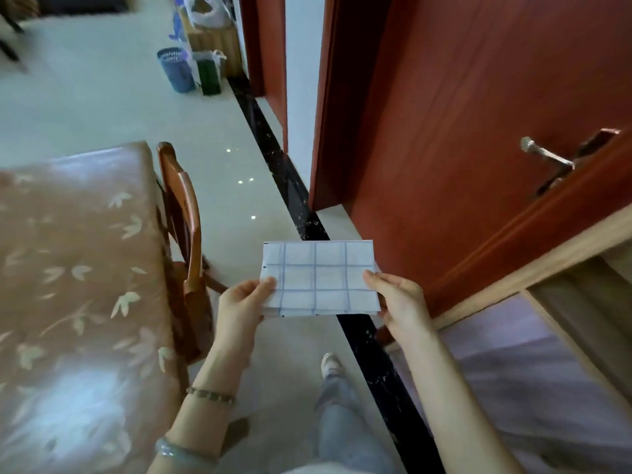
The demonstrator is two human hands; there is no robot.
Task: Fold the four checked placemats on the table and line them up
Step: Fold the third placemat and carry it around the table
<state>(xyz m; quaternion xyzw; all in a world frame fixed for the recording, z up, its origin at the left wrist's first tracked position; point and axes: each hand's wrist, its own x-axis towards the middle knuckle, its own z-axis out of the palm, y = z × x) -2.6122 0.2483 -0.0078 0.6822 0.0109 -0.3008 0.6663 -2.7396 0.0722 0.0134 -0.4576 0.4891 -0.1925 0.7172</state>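
Closest to the lens, a pale green bangle [184, 451] circles the left wrist, with a thin beaded bracelet [211, 395] further up the forearm. Left of the left hand [241, 302] spreads the worktop [75, 268], covered in a brown leaf-patterned cloth. Beyond and to the right of the right hand [398, 302] stands a red-brown door [478, 114] with a metal lever handle [547, 155]. A wooden chair [184, 234] sits between the left hand and the worktop, tucked against its edge. The checked placemat [319, 278], white with blue lines and folded into a small rectangle with layered edges showing, hangs in the air between both hands over the pale floor [102, 97], clear of the worktop. Each hand pinches one short side, thumb on top and fingers underneath. Below the hands, a light shoe [331, 366] rests on the floor.
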